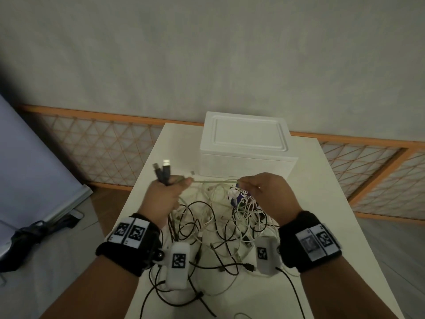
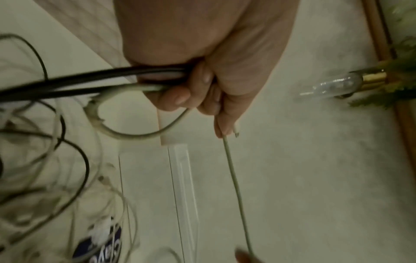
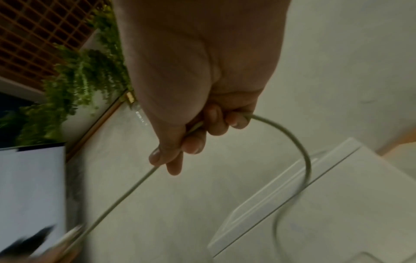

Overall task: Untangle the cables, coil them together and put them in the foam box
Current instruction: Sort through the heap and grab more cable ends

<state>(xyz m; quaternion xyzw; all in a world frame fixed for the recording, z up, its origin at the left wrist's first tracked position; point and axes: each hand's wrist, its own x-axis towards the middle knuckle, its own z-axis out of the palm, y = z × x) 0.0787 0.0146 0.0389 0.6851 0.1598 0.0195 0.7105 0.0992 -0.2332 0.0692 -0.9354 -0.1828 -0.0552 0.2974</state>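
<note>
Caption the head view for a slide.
Both hands stretch a pale cable taut above the tangle; left hand also grips black plugs, foam box still lidded.

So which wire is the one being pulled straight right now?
Start at the white foam box at the back of the table. Just in front of it, the left hand and right hand pinch one pale grey-green cable. It alone is stretched taut in the air; the others lie tangled below.

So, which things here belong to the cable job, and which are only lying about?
Job:
- pale cable stretched between left hand and right hand
- black plugs in left hand
- cable tangle
- foam box, lid on

Lying about:
- blue packet
- table
</note>
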